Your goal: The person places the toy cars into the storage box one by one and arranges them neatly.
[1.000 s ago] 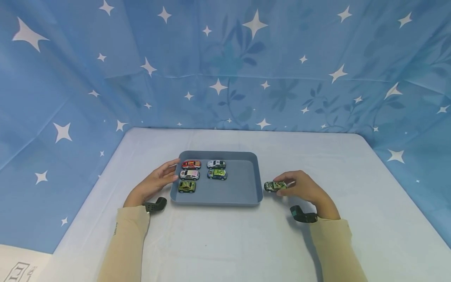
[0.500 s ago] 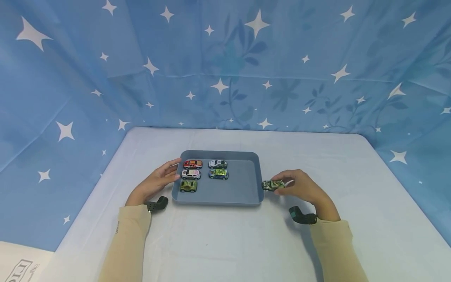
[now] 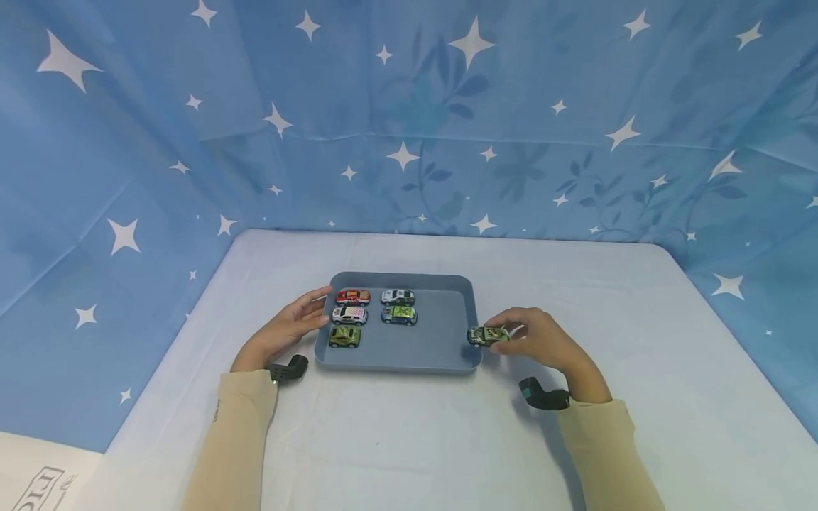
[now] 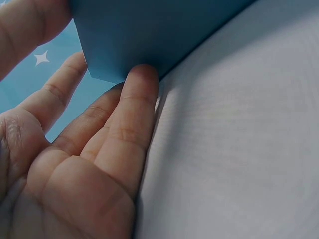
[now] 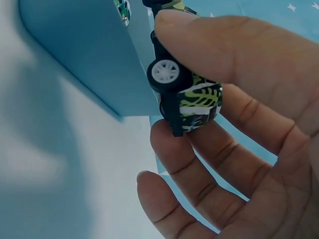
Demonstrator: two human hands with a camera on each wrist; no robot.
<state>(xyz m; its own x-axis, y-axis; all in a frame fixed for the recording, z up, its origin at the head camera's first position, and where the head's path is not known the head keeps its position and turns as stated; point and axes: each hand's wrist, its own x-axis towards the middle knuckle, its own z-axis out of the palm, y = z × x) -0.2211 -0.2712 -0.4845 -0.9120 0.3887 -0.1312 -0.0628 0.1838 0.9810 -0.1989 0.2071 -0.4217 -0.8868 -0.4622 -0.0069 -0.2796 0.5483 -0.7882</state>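
Between thumb and fingers, my right hand (image 3: pixel 540 341) pinches a green camouflage toy car (image 3: pixel 487 336) at the right rim of a blue-grey tray (image 3: pixel 441 351). In the right wrist view that toy car (image 5: pixel 199 102) shows a white-spoked wheel and a leaf pattern. At the tray's left end, my left hand (image 3: pixel 281 330) has its fingers against the outer wall; in the left wrist view the fingertips touch the tray wall (image 4: pixel 124 35). Inside the tray stand a red toy car (image 3: pixel 353 297), a white-and-pink one (image 3: pixel 349 316), a green one (image 3: pixel 345 337), a white-and-green one (image 3: pixel 398 297) and a blue-and-green one (image 3: pixel 399 316).
The tray stands on a table with a white cloth (image 3: pixel 396 433). A blue curtain with white stars (image 3: pixel 409 113) hangs behind and along both sides. Something pale with printed letters (image 3: pixel 45 475) lies at the lower left corner.
My right hand has carried the green camouflage car left, from beside the tray to over its right rim. The left hand stays at the tray's left end.
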